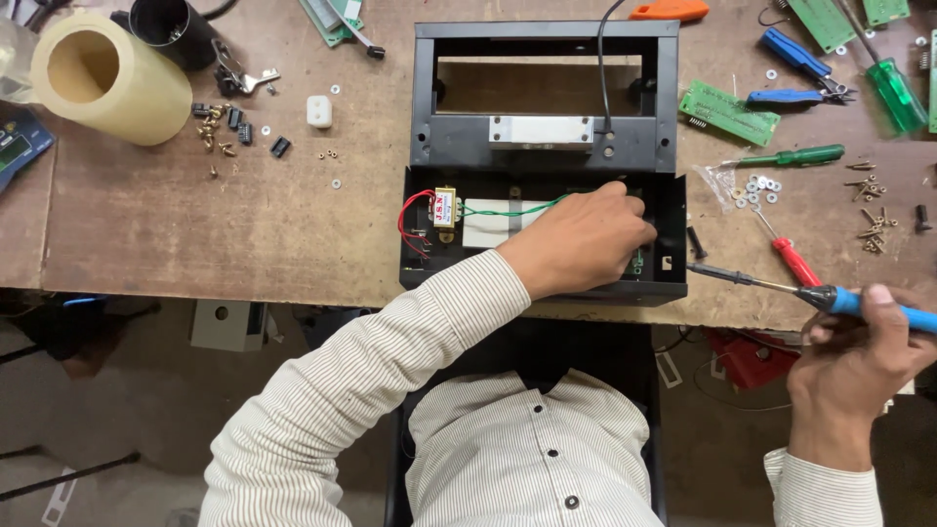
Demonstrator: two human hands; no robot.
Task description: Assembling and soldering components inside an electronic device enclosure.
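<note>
A black metal case (543, 146) lies open on the wooden bench, with a small transformer (444, 208) with red wires and a white block inside its near compartment. My left hand (578, 239) reaches into that compartment at its right side, fingers curled over something hidden beneath them near a green wire. My right hand (854, 366) hovers off the bench's front edge to the right, gripping a blue-handled soldering iron (810, 293) whose tip points left toward the case's right corner.
Screwdrivers with green (795, 155) and red (793, 258) handles, blue pliers (795, 59), green circuit boards (727, 111), loose screws and washers (869, 210) lie right of the case. A cardboard tube (107, 78), a black cup and small parts sit at the left.
</note>
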